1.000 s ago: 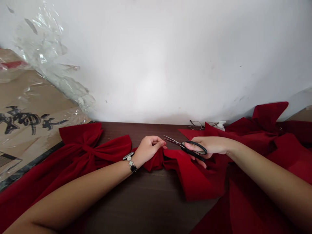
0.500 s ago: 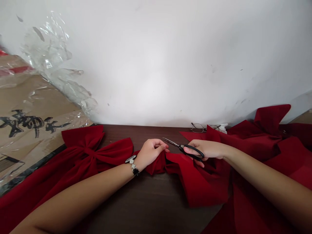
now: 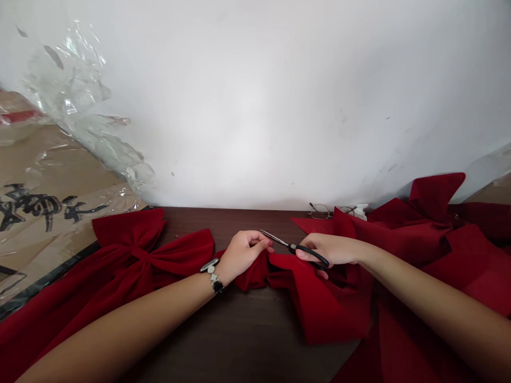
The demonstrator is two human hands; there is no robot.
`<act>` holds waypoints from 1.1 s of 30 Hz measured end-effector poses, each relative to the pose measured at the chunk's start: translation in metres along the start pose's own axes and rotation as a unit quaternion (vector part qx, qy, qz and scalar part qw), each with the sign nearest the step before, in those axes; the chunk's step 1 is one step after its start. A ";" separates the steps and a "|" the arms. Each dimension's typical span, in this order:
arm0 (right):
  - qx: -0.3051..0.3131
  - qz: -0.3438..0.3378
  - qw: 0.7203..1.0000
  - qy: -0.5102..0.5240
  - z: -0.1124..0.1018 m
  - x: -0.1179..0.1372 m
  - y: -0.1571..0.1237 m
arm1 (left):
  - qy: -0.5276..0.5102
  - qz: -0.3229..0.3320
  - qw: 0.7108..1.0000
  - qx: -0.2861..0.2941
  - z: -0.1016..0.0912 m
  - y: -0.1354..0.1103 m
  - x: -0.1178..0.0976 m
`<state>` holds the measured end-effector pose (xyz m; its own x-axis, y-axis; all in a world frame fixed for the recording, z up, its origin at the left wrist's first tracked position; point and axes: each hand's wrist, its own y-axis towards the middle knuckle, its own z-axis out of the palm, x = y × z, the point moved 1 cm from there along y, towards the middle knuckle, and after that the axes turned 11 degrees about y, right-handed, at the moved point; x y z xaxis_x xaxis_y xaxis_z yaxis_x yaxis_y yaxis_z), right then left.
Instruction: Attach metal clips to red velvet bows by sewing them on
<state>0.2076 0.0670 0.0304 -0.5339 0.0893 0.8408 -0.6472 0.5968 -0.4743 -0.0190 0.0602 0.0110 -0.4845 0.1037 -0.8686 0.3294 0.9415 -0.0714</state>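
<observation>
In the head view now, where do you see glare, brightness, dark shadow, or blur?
Head view: the wall is brightest around its middle; the plastic wrap has shiny glare. Head view: the red cloth at bottom right is dark; the scissors look reasonably clear.

Two hands (image 3: 245,256) (image 3: 329,248), one pair of scissors (image 3: 293,248), one pair of eyeglasses (image 3: 320,211)

The left hand (image 3: 245,255) was bare, and its wrist wore a bracelet (image 3: 214,277) of small, pale, rounded links, with a greyish, dark-rimmed oval piece (image 3: 209,265) and a glossy black section (image 3: 217,286). The right hand (image 3: 333,249) and both forearms (image 3: 131,319) were bare too.
</observation>
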 end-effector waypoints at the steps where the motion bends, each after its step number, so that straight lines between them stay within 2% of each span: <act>1: -0.003 0.000 1.000 -0.003 0.000 0.000 0.000 | -0.002 -0.001 1.000 0.000 0.000 0.000 0.000; 23: -0.036 -0.039 0.998 0.026 -0.008 -0.001 0.000 | -0.008 -0.004 1.000 -0.007 0.000 0.001 0.003; 29: 0.008 -0.004 1.000 0.007 -0.009 -0.004 -0.002 | 0.006 -0.001 1.000 -0.001 -0.001 0.001 0.002; 33: 0.010 -0.010 1.000 -0.005 -0.012 -0.004 -0.004 | -0.004 -0.002 1.000 0.004 0.000 0.002 0.005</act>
<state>0.2183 0.0737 0.0317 -0.5262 0.0686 0.8476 -0.6692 0.5816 -0.4625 -0.0208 0.0623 0.0065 -0.4798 0.0970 -0.8720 0.3333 0.9395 -0.0789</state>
